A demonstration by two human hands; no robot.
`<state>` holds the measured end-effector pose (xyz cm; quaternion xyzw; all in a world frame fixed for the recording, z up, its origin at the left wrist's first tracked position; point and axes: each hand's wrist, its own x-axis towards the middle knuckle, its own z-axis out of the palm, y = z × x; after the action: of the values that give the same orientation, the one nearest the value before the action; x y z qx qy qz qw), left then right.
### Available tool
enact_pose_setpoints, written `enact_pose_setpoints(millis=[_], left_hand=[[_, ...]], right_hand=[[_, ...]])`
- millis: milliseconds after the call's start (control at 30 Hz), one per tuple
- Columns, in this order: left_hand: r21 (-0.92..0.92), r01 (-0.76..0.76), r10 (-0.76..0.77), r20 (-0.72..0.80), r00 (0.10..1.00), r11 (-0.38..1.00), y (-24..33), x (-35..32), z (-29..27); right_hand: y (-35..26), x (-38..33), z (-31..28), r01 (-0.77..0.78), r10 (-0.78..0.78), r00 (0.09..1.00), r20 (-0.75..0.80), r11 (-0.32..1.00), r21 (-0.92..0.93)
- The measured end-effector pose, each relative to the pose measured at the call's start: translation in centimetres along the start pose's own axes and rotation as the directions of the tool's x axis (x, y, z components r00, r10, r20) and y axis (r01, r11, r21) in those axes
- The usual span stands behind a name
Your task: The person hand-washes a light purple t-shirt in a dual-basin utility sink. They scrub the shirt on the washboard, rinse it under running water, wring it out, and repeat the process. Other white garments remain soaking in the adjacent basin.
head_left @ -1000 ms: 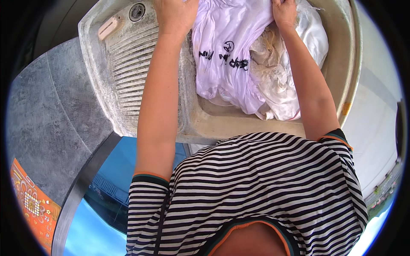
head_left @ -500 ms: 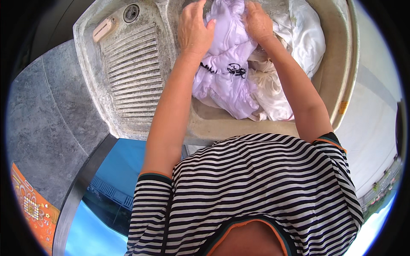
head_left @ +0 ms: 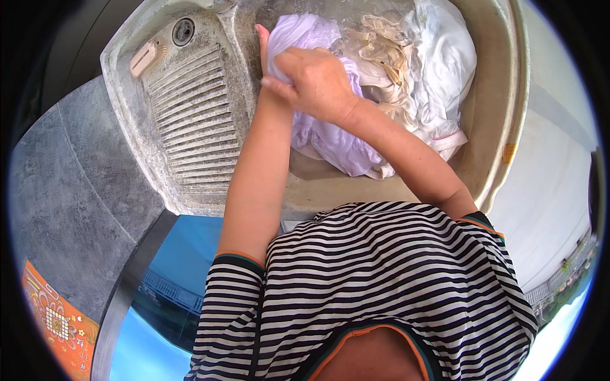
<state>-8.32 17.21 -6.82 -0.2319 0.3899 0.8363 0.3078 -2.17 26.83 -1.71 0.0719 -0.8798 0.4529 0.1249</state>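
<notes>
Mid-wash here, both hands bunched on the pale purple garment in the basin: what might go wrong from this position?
1. The right hand covers most of the left hand on the pale purple garment; hard rubbing could scrape knuckles together or strain the fabric.
2. The cream cloth and white cloth lie against the garment, so they may get dragged or tangled.
3. The garment hangs toward the basin's near rim; water might spill onto the striped shirt.

pale lilac garment (head_left: 330,136) at 12 o'clock | cream cloth (head_left: 381,54) and white cloth (head_left: 448,60) at 1 o'clock | speckled grey-beige sink (head_left: 190,120) | black-and-white striped shirt (head_left: 381,279), orange trim, at 6 o'clock | orange patterned patch (head_left: 54,317) at 8 o'clock
</notes>
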Motion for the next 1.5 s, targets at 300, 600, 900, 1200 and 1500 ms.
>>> enact_pose_setpoints(millis=[300,600,900,1200,1500], left_hand=[[-0.298,-0.012,0.110,0.314,0.943,0.954,-0.5,1.6,0.4],[-0.011,-0.065,0.061,-0.223,0.973,0.998,0.7,1.8,-0.2],[-0.197,0.309,-0.268,0.209,0.940,0.930,0.4,-0.1,-1.4],[0.072,-0.045,0.052,-0.105,0.993,0.996,-0.5,-1.1,4.1],[-0.104,0.106,-0.121,-0.152,0.981,0.989,-1.1,0.9,-2.3]], right_hand=[[4.6,7.0,1.7,-0.162,0.144,0.977,-0.157,0.981,-0.108],[21.0,4.2,-3.5,-0.612,0.569,0.690,-0.447,0.789,0.059],[-4.4,-1.4,2.2,0.049,-0.054,0.998,0.024,0.986,0.158],[10.8,9.1,-1.7,-0.278,0.294,0.956,0.004,0.911,-0.305],[16.1,4.0,0.5,-0.452,0.445,0.892,-0.083,0.887,-0.092]])
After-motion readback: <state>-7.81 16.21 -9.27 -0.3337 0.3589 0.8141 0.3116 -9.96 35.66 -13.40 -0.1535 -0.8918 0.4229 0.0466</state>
